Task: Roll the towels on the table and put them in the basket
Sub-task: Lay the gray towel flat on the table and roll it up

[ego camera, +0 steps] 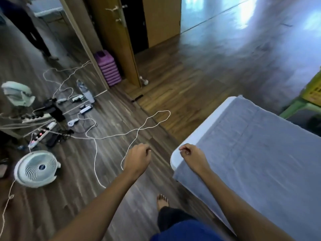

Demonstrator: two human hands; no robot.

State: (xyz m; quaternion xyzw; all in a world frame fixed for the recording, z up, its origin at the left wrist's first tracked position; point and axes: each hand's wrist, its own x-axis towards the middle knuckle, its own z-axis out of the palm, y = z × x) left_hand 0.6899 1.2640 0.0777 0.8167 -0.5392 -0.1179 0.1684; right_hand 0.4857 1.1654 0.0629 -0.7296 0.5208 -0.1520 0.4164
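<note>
A grey towel (251,153) lies spread flat over the white table (205,126) at the right. My right hand (191,154) hovers with curled fingers over the towel's near left corner; whether it pinches the cloth I cannot tell. My left hand (139,156) is stretched out over the floor to the left of the table, fingers curled, holding nothing. A yellow basket (312,91) sits on a green stand at the far right edge, partly cut off by the frame.
The wooden floor on the left carries white cables (147,122), power strips (41,134), a white floor fan (37,168) and a water bottle (85,91). A purple stack (108,68) stands by the open wooden door (112,35). Another person's legs (33,35) stand at top left. My bare foot (162,200) is beside the table.
</note>
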